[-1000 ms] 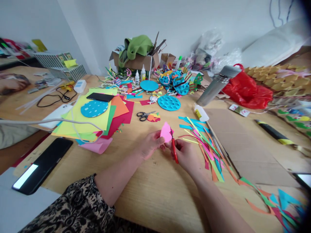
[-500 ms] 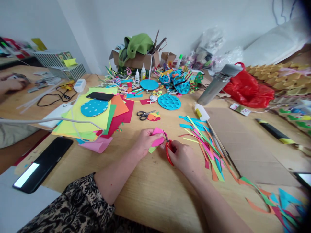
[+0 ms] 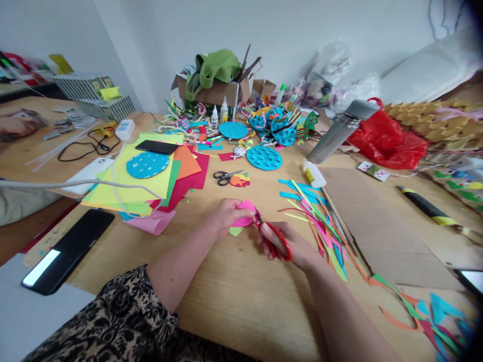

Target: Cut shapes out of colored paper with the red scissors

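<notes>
A pink piece of paper point(image 3: 244, 215) is pinched in my left hand point(image 3: 226, 216), above the table. My right hand point(image 3: 281, 236) grips red-handled scissors point(image 3: 283, 244), their dark blades against the paper's right edge. Just below the pink paper a light green scrap point(image 3: 236, 231) shows; whether it is held or lies on the table I cannot tell. Beyond my hands lie black-handled scissors point(image 3: 222, 177) beside an orange and red paper cutout point(image 3: 240, 180).
Colored paper strips point(image 3: 320, 221) and a cardboard sheet point(image 3: 377, 226) lie to the right, near a tilted metal flask point(image 3: 339, 133). On the left are stacked colored sheets point(image 3: 151, 186) and a phone point(image 3: 70, 249). Another person's hand point(image 3: 18, 124) is at far left.
The red scissors have turned in my right hand, their handles swinging to the right and the hand rotating with them. My left hand still holds the pink paper, which now looks more rounded.
</notes>
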Demonstrator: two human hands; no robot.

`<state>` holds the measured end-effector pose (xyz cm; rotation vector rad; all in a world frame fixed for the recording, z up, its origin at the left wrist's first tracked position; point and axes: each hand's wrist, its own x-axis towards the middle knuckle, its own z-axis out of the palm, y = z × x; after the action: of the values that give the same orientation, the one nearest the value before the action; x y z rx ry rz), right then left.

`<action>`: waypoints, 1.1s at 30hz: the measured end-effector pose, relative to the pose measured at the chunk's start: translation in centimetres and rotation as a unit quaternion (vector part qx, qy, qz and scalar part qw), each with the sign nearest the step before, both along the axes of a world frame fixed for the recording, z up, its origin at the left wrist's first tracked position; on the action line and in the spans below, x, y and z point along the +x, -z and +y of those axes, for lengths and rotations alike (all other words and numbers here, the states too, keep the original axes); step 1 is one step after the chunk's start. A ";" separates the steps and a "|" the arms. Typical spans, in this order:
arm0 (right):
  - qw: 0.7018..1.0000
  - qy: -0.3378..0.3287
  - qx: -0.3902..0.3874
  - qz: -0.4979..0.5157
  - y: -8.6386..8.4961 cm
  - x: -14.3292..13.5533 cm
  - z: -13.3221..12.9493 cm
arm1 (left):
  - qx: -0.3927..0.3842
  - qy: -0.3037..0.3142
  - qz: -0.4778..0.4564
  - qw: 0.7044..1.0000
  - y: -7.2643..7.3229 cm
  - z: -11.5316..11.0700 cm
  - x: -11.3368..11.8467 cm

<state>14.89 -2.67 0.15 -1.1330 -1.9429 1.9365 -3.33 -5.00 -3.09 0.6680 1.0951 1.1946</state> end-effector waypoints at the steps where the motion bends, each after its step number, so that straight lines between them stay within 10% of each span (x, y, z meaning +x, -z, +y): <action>1: 1.000 -0.005 0.001 0.003 0.0 0.1 0.0 | -0.004 0.001 -0.002 1.000 0.0 0.0 0.0; 33: 0.999 -0.036 0.001 0.009 0.4 0.8 0.7 | -0.041 0.061 -0.031 0.997 -0.3 0.1 -0.7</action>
<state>15.69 -1.98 -0.24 -1.0552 -2.0023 1.9714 -4.06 -4.94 -2.75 0.6212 1.0317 1.0528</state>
